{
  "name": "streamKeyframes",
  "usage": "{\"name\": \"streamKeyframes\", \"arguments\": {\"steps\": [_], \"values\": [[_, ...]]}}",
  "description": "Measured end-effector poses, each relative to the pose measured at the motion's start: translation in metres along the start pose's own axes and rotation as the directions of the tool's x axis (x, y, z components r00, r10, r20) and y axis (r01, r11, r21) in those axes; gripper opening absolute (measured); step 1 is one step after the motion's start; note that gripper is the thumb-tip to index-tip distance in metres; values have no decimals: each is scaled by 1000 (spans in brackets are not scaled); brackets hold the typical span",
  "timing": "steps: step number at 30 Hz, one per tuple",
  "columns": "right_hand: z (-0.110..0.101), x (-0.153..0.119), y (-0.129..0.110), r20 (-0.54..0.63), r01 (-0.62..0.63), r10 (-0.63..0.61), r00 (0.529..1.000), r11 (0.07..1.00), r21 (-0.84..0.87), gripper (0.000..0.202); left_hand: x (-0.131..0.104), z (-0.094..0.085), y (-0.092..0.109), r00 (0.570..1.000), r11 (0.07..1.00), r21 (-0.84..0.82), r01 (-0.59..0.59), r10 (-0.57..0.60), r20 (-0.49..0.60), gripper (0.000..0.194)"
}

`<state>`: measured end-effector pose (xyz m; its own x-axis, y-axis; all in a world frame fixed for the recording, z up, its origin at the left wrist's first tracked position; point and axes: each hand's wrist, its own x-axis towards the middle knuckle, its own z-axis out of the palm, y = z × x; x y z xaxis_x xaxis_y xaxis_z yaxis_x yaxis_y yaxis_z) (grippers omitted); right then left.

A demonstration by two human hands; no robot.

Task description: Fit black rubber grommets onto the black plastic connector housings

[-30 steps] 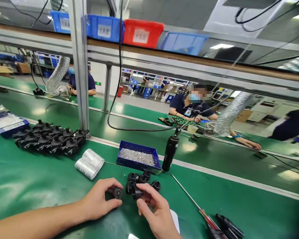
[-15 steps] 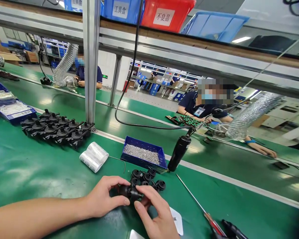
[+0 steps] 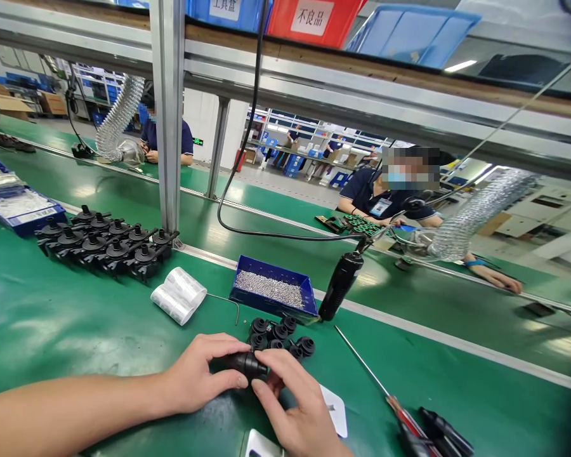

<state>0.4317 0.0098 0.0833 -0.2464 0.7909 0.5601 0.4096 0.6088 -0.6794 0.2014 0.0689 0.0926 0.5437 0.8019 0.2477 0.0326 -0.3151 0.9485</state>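
Between my two hands lies a small black cylindrical part [image 3: 247, 364], held sideways above the green mat. My left hand [image 3: 202, 371] grips its left end with thumb and fingers, and those fingers hide some of it. At the other end, the thumb and index finger of my right hand [image 3: 295, 400] close around the narrower tip. Just beyond my fingertips sits a cluster of several black round stepped parts [image 3: 280, 331]. A white flat piece [image 3: 337, 416] is partly covered by my right hand.
Behind the cluster stands a blue tray [image 3: 311, 301] of tiny metal pieces. A corded black electric screwdriver [image 3: 341, 285] hangs beside it. On the right lies a long screwdriver [image 3: 385, 392]; on the left, a clear-wrapped roll [image 3: 179, 296], a hex key [image 3: 236, 310] and several black assemblies [image 3: 95, 244].
The gap along the black part has closed: its right section now sits against the left one. My right hand has shifted slightly left. The camera view has tilted a little.
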Motion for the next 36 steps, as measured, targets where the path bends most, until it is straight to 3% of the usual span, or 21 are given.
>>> {"name": "streamKeyframes", "arguments": {"steps": [7, 15, 22, 24, 26, 28, 30, 34, 36], "values": [[-2, -3, 5, 24, 47, -45, 999, 998, -51, 44, 0, -1, 1, 998, 995, -84, 58, -55, 29, 36], [-8, -4, 7, 69, 144, -131, 989, 957, -251, 41, -1, -1, -5, 999, 995, -89, 36, -35, 10, 38], [0, -6, 1, 25, -87, 89, 996, 993, -80, 31, 0, 0, -4, 991, 990, 29, -136, 137, -11, 40], [1, -6, 0, 58, -113, 119, 991, 990, -86, 33, 0, 0, -3, 989, 987, 52, -150, 150, -7, 39], [1, -6, 0, 87, -131, 144, 986, 982, -137, 21, -1, 1, -3, 985, 983, 70, -170, 169, 23, 36], [-1, -5, -1, 98, -144, 163, 982, 974, -177, 35, -2, 1, -2, 981, 980, 65, -186, 182, 61, 36], [-6, -4, -2, 100, -173, 190, 977, 972, -158, 51, -2, 1, -1, 987, 988, 43, -152, 149, 62, 37], [-18, -2, -2, 55, -166, 171, 984, 983, -80, 25, -1, 0, 0, 999, 997, -58, 50, -50, -2, 34], [-20, -1, -2, 15, -73, 74, 997, 994, -85, 31, 0, 0, -1, 992, 984, -133, 122, -125, -13, 38]]}}
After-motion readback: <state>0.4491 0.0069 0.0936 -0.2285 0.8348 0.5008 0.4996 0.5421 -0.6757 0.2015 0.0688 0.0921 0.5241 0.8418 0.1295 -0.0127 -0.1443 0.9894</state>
